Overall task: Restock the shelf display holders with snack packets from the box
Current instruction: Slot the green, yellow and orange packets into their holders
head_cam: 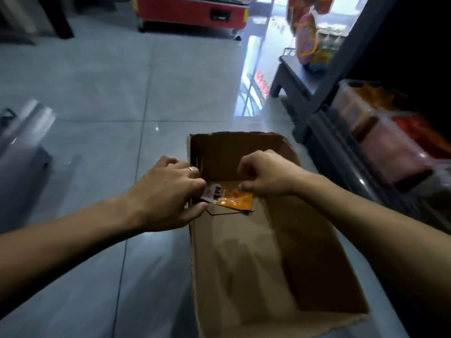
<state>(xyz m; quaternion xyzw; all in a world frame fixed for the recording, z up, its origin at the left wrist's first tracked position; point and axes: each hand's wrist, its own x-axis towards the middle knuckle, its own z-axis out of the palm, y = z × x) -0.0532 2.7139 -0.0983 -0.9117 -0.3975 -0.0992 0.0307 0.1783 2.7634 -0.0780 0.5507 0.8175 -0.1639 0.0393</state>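
We stand on a glossy grey tiled floor (102, 76). Ahead we see a red cabinet (192, 11) on wheels, and daylight glares through a glass door (258, 69) beside dark shelving (324, 93).

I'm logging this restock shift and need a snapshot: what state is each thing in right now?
Cardboard box: open on the floor, nearly empty.
Snack packet: orange and white, at the box's far end, held between both hands.
Left hand: fingers curled round the packet's white end.
Right hand: fingers curled, thumb on the packet's orange end.
Display holders: on the shelf at right, holding packets; blurred.
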